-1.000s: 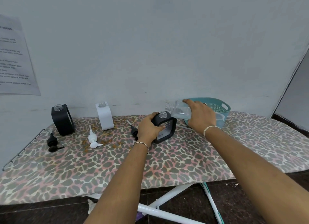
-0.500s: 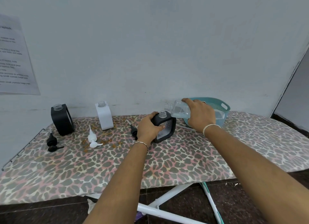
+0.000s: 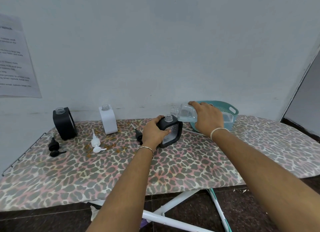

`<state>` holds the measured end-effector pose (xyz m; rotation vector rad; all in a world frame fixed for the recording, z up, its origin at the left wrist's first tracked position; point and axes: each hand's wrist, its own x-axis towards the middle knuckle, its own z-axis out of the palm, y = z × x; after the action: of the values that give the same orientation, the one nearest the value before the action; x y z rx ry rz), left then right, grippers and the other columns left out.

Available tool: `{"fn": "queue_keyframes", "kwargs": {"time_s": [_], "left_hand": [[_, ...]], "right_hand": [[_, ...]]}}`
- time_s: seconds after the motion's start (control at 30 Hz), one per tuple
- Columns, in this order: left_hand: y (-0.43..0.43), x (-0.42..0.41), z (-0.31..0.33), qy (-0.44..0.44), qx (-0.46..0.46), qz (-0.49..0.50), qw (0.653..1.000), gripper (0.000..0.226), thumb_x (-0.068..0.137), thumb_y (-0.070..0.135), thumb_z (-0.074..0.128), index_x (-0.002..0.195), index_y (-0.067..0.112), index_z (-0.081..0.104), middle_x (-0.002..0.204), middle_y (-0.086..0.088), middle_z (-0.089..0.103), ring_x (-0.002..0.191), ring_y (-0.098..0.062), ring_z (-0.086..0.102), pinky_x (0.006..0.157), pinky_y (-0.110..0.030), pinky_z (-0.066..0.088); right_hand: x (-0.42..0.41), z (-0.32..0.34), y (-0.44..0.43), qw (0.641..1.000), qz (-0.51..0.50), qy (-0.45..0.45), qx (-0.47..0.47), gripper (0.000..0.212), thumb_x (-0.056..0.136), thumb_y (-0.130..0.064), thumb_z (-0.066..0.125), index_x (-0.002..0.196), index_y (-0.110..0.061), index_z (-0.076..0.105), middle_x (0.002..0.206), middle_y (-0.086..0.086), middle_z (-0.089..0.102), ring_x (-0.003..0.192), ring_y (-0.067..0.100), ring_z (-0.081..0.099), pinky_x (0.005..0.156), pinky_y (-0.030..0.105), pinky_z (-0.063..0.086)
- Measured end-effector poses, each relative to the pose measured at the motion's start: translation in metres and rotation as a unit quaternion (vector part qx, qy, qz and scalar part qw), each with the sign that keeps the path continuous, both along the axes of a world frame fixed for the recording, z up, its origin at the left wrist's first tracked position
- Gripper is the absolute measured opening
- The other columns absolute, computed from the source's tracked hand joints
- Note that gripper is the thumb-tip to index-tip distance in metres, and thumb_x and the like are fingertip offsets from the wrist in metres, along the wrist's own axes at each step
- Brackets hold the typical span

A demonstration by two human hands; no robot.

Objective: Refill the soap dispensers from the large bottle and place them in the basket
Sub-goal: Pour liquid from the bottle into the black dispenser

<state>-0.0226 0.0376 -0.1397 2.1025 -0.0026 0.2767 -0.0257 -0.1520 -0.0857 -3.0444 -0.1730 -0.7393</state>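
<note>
A: Going left to right, what's there?

B: Left hand (image 3: 153,133) clamps the black dispenser (image 3: 171,131) mid-worktop (image 3: 173,164), fingers (image 3: 160,118) wrapped round its side. Right hand (image 3: 208,118) grips the bottle (image 3: 184,113), tipped over its neck; basket (image 3: 228,110) behind.

A: Handling?

B: Probably slippery, light plastic; hold the body. I can't see any stream or the fill level.

A pale blue-grey painted wall (image 3: 155,49) fills the back, evenly lit, with scuff marks low down. A printed paper sheet (image 3: 13,61) is stuck at its left edge. An ironing board (image 3: 103,172) with a leopard-print cover stands against it on white legs (image 3: 173,202). The floor (image 3: 242,212) is dark speckled stone.
</note>
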Motion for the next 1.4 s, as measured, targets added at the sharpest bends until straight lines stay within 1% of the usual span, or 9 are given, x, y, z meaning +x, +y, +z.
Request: {"fn": "queue_keyframes", "kwargs": {"time_s": [0.07, 0.17, 0.33, 0.63, 0.9, 1.03, 1.17, 1.33, 1.4], "left_hand": [[0.0001, -0.0006, 0.0, -0.005, 0.005, 0.001, 1.0, 0.061, 0.071, 0.009, 0.077, 0.127, 0.027, 0.058, 0.113, 0.003, 0.065, 0.095, -0.012, 0.059, 0.086, -0.019, 0.045], [0.0003, -0.0009, -0.0002, -0.005, 0.006, 0.002, 1.0, 0.062, 0.071, 0.01, 0.077, 0.127, 0.027, 0.058, 0.114, 0.003, 0.065, 0.099, -0.014, 0.061, 0.086, -0.021, 0.046], [0.0002, -0.0013, 0.0003, -0.007, 0.006, 0.001, 1.0, 0.061, 0.071, 0.009, 0.077, 0.126, 0.028, 0.059, 0.114, 0.003, 0.065, 0.099, -0.014, 0.06, 0.085, -0.02, 0.045], [0.0005, -0.0021, 0.0003, -0.011, 0.01, -0.001, 1.0, 0.061, 0.071, 0.009, 0.076, 0.126, 0.028, 0.059, 0.114, 0.002, 0.065, 0.101, -0.016, 0.061, 0.086, -0.021, 0.046], [0.0001, -0.0015, 0.0004, -0.009, 0.014, -0.003, 1.0, 0.06, 0.072, 0.01, 0.077, 0.127, 0.027, 0.058, 0.114, 0.003, 0.065, 0.099, -0.015, 0.06, 0.084, -0.019, 0.044], [0.0003, -0.0011, 0.0001, -0.001, 0.006, -0.002, 1.0, 0.062, 0.072, 0.009, 0.077, 0.128, 0.028, 0.058, 0.116, 0.003, 0.065, 0.1, -0.015, 0.061, 0.085, -0.02, 0.045], [-0.0002, -0.0005, 0.0005, 0.001, 0.001, -0.002, 1.0, 0.06, 0.072, 0.008, 0.076, 0.126, 0.029, 0.058, 0.115, 0.003, 0.065, 0.1, -0.015, 0.061, 0.085, -0.02, 0.046], [0.0004, -0.0004, 0.0, 0.002, 0.003, -0.001, 1.0, 0.061, 0.072, 0.009, 0.076, 0.126, 0.029, 0.058, 0.114, 0.003, 0.064, 0.094, -0.012, 0.058, 0.083, -0.019, 0.045], [0.0006, -0.0002, -0.0002, 0.003, 0.002, -0.002, 1.0, 0.061, 0.072, 0.01, 0.077, 0.127, 0.03, 0.058, 0.115, 0.004, 0.065, 0.096, -0.013, 0.06, 0.082, -0.018, 0.044]], "right_hand": [[0.0003, 0.0005, 0.0007, 1.0, 0.0, -0.001, -0.002, 0.07, 0.077, -0.007, 0.062, 0.139, -0.03, 0.038, 0.108, 0.004, 0.061, 0.096, 0.027, 0.061, 0.074, 0.035, 0.047], [0.0006, 0.0012, 0.0011, 1.0, 0.0, 0.001, -0.004, 0.07, 0.077, -0.005, 0.061, 0.138, -0.03, 0.039, 0.107, 0.005, 0.061, 0.095, 0.028, 0.061, 0.072, 0.034, 0.046], [0.0004, 0.003, 0.0016, 1.0, -0.001, 0.001, -0.011, 0.07, 0.076, -0.004, 0.062, 0.137, -0.03, 0.04, 0.105, 0.004, 0.062, 0.093, 0.027, 0.061, 0.069, 0.033, 0.045], [0.0008, 0.0036, 0.0016, 1.0, 0.004, 0.002, -0.009, 0.07, 0.075, -0.004, 0.06, 0.137, -0.03, 0.04, 0.104, 0.004, 0.061, 0.093, 0.027, 0.061, 0.071, 0.033, 0.044], [0.0016, 0.0048, 0.0005, 1.0, 0.005, 0.001, -0.014, 0.071, 0.074, -0.001, 0.059, 0.137, -0.03, 0.041, 0.103, 0.004, 0.062, 0.093, 0.028, 0.061, 0.072, 0.034, 0.046], [0.0019, 0.0051, 0.0002, 1.0, 0.005, -0.003, -0.023, 0.07, 0.075, -0.001, 0.058, 0.137, -0.03, 0.04, 0.102, 0.004, 0.061, 0.093, 0.027, 0.06, 0.069, 0.031, 0.042], [0.0018, 0.006, 0.0009, 1.0, 0.007, -0.005, -0.03, 0.07, 0.076, -0.001, 0.059, 0.137, -0.03, 0.041, 0.105, 0.004, 0.062, 0.095, 0.027, 0.061, 0.074, 0.033, 0.045], [0.0015, 0.0076, 0.001, 0.999, 0.008, -0.005, -0.033, 0.07, 0.075, 0.001, 0.057, 0.137, -0.029, 0.04, 0.106, 0.005, 0.062, 0.096, 0.027, 0.061, 0.075, 0.033, 0.046], [0.0016, 0.0081, 0.0017, 0.999, 0.009, -0.004, -0.033, 0.071, 0.075, 0.001, 0.057, 0.137, -0.029, 0.04, 0.106, 0.005, 0.061, 0.096, 0.027, 0.06, 0.075, 0.033, 0.046]]}}
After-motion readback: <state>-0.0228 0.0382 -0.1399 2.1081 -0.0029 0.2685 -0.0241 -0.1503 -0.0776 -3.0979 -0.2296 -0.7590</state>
